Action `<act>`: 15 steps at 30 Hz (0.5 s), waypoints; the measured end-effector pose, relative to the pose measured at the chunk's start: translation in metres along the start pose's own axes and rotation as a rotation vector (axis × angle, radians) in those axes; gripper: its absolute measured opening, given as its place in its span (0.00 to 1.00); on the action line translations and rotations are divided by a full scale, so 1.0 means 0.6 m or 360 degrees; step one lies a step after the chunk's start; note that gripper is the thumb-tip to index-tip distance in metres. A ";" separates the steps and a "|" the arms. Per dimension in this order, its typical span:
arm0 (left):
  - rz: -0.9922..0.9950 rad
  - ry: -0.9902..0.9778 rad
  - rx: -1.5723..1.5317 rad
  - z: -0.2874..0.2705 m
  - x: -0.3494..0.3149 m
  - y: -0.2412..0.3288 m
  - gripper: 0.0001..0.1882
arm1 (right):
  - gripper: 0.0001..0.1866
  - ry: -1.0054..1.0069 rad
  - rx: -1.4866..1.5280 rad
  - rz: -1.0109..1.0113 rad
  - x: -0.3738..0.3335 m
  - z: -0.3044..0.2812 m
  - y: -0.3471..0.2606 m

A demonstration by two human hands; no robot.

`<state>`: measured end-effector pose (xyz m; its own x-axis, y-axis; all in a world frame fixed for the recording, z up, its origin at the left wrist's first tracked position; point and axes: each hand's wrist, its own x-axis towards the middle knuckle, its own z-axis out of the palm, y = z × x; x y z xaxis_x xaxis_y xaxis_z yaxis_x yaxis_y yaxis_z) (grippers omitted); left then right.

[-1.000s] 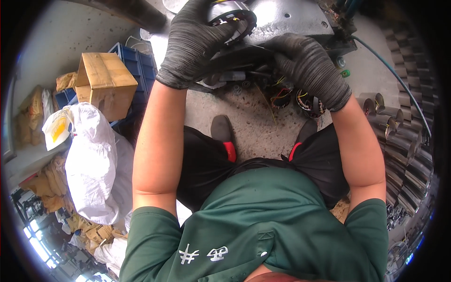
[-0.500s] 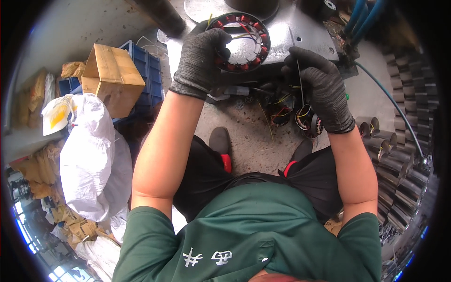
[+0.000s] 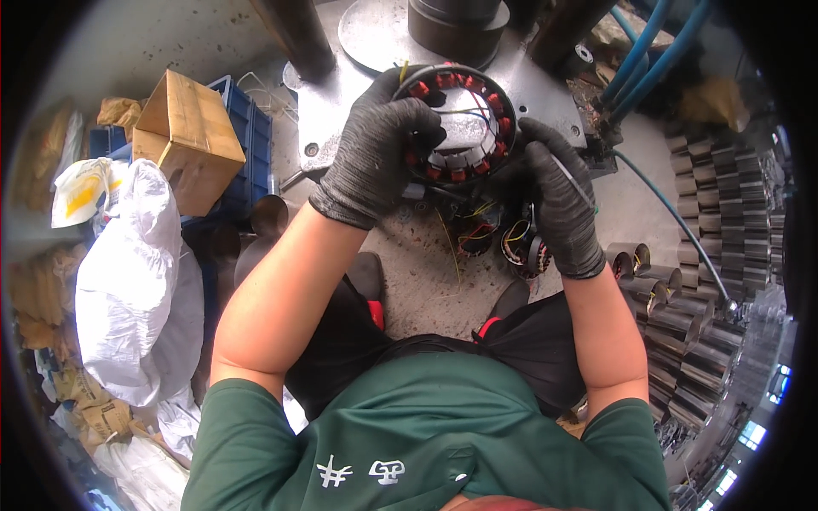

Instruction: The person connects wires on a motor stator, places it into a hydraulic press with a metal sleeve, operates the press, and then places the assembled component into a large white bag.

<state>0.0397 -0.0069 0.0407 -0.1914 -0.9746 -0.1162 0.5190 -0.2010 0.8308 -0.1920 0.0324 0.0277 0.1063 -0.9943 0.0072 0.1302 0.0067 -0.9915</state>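
My left hand (image 3: 379, 145), in a dark grey knitted glove, grips a ring-shaped motor stator (image 3: 461, 175) by its left side. Red copper windings line the ring, and a few thin coloured wires cross its opening. My right hand (image 3: 558, 192), gloved alike, is closed around a thin metal rod (image 3: 569, 177) that slants across the fingers. Its fingertips are at the right rim of the stator; whether they touch it I cannot tell. Behind the stator lies a silvery metal machine plate (image 3: 319, 123).
A dark cylinder (image 3: 456, 30) stands on the machine. More wound stators (image 3: 535, 254) lie on the floor below. Stacked metal tubes (image 3: 716, 221) line the right. A cardboard box (image 3: 200, 140), a blue crate (image 3: 251, 145) and a white sack (image 3: 128, 289) are left.
The stator and my left hand have moved right and lower in view. My right hand has come in to the stator's rim, and the rod has turned from near upright to slanting.
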 end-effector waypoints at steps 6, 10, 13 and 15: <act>0.0104 -0.0144 0.0141 0.009 -0.002 -0.010 0.38 | 0.29 -0.0106 -0.0055 0.0043 -0.006 0.030 -0.018; 0.0220 -0.0180 0.0333 0.012 -0.002 -0.015 0.48 | 0.30 -0.0123 -0.0189 -0.0011 -0.010 0.025 -0.016; 0.0203 -0.0171 0.0168 0.007 0.004 -0.020 0.52 | 0.29 -0.0089 0.0114 0.0067 -0.012 0.034 -0.015; 0.0231 -0.0171 0.0006 0.004 0.008 -0.024 0.50 | 0.29 -0.0031 0.0285 0.0131 -0.015 0.038 -0.022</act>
<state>0.0291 -0.0082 0.0295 -0.2028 -0.9772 0.0635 0.5445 -0.0587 0.8367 -0.1721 0.0438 0.0435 0.1425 -0.9874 -0.0686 0.2933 0.1083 -0.9499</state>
